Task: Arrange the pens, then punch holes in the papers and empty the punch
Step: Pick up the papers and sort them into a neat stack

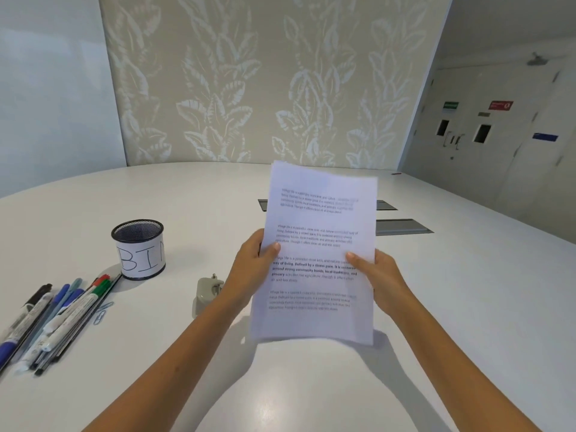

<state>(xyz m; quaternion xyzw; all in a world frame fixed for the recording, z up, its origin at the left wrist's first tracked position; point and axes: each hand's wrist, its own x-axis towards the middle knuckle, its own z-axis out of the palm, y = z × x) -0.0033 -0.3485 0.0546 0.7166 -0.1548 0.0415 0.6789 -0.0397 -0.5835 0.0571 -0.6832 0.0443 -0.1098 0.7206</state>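
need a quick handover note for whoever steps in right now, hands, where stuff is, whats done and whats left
Left hand and right hand each grip a side edge of the papers, held above the table.
Hole punch sits on the table left of the papers, untouched.
Pens lie side by side at far left, beside the mesh cup marked BIN.
Done: pens look arranged.
Left: punch the papers, then empty the punch, probably into the cup.
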